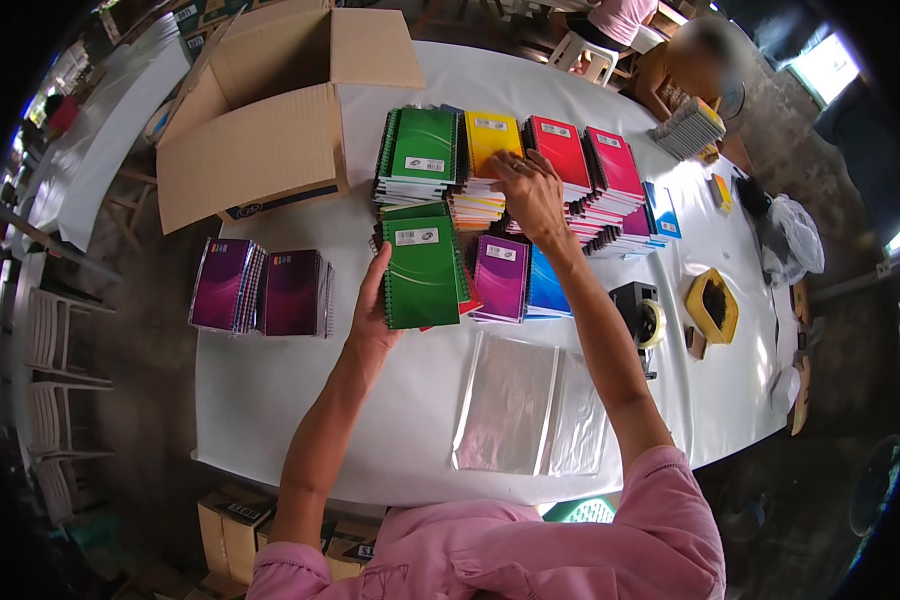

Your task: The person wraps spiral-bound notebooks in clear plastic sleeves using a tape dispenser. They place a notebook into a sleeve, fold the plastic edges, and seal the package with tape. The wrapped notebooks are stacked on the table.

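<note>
A: Grip state?
B: Left hand (pixel 373 305) holds glossy green spiral-bound notebooks (pixel 422 278), near-right of the open brown cardboard box (pixel 250 160). Right hand (pixel 534 195) touches the yellow spiral-bound notebook stack (pixel 491 133), directly right of that box; can't tell if it's pinching any.
A: Handling?
B: Probably light individually, bendy, slick-covered; coils (pixel 387 300) may snag. Best held by squeezing both long edges, so none slide.

I see a white-covered table (pixel 290 410) bearing an open brown cardboard box (pixel 250 150) far left, stacked multicoloured spiral notebooks (pixel 556 160) centrally, clear plastic sleeves (pixel 507 405) near, a yellow tub (pixel 710 331) right.
</note>
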Demonstrator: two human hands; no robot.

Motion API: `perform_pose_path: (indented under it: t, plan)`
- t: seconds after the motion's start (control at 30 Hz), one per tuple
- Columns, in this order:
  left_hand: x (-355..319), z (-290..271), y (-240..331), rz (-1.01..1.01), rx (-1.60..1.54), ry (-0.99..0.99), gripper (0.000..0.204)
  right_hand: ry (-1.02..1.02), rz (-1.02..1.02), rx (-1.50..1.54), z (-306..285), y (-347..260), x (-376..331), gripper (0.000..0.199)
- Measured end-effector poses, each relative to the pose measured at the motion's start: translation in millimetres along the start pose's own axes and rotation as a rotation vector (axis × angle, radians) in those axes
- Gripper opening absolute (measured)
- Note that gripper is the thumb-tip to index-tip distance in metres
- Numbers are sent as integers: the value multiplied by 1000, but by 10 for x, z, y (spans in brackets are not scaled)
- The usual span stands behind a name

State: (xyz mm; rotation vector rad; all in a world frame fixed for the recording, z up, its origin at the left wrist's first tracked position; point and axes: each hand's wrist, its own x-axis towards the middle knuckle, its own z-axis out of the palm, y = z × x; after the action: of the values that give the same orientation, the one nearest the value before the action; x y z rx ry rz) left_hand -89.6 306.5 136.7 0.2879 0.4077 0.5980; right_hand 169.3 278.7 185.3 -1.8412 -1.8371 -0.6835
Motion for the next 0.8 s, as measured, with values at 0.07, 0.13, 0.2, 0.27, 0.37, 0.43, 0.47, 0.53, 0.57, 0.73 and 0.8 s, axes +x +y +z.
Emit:
perform_pose_path:
  t: [0.07, 0.13, 0.2, 0.27, 0.37, 0.43, 0.47, 0.53, 0.57, 0.73, 0.8]
  plan:
    - [7, -39, -28, -34, 65, -59, 50, 16, -39, 73, -129, 19, 51, 19]
    - [-5, -35, -121, -42, 140, -125, 56, 46, -33, 133, -358, 121, 111, 17]
    - [21, -63, -164, -73, 161, -206, 61, 176, 70, 416, -665, 121, 184, 19]
    - [80, -123, -247, -144, 121, -311, 64, 46, -6, 813, -1150, 126, 218, 19]
    - [174, -31, -360, -245, 38, -580, 68, -317, -118, 1230, -1260, 231, 176, 22]
    - [149, 151, -539, -208, 10, -285, 70, -419, -149, 1139, -1041, 212, 101, 24]
    - [106, 264, -602, -186, 0, -136, 70, -453, -106, 1081, -915, 187, 20, 26]
    - [62, 334, -651, -163, 21, -230, 60, -386, 62, 946, -800, 239, -93, 30]
    - [73, 321, -677, -154, 46, -238, 57, -286, 184, 865, -768, 307, -111, 32]
    - [155, 432, -762, -165, 42, -120, 52, -16, 99, 15, -430, 761, -402, 37]
    - [258, 440, -792, -202, 31, -144, 58, 8, 71, -16, -500, 806, -470, 33]
